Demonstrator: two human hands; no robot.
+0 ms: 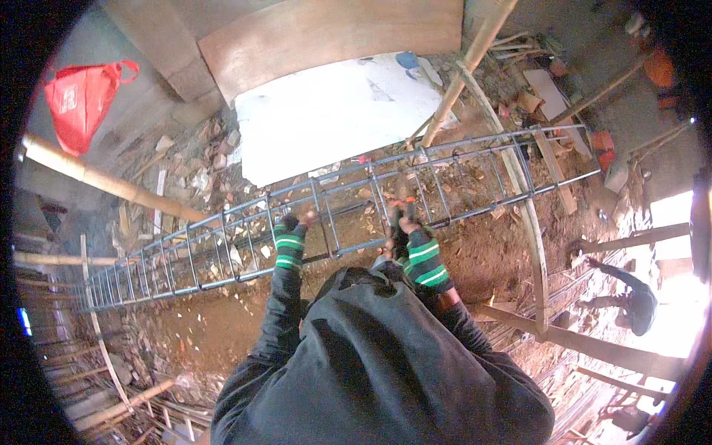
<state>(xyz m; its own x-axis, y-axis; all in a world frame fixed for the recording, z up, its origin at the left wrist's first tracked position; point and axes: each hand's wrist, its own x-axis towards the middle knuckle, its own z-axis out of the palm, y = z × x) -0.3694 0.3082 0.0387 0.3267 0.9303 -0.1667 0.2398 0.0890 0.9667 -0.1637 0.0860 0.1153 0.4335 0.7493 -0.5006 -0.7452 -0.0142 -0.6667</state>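
Note:
A long cage of steel reinforcing bars [475, 212] with square stirrups runs across the view in front of me, from far left to upper right. My left hand [293, 225], in a dark glove with a green-striped cuff, is at the cage's near side. Its fingers are bent by a stirrup; what they pinch is too small to make out. To its right, my right hand [404, 228], gloved alike, closes around a dark hand tool with orange-red ends [403, 201] among the bars. The tool's working end is hidden by the hand.
Wooden supports [535, 256] and bamboo poles [111, 182] cross around the cage. Behind it lie a white sheet [334, 111] and rubble [204, 167]; a red bag [81, 104] hangs at upper left. Another person [630, 297] is at the right.

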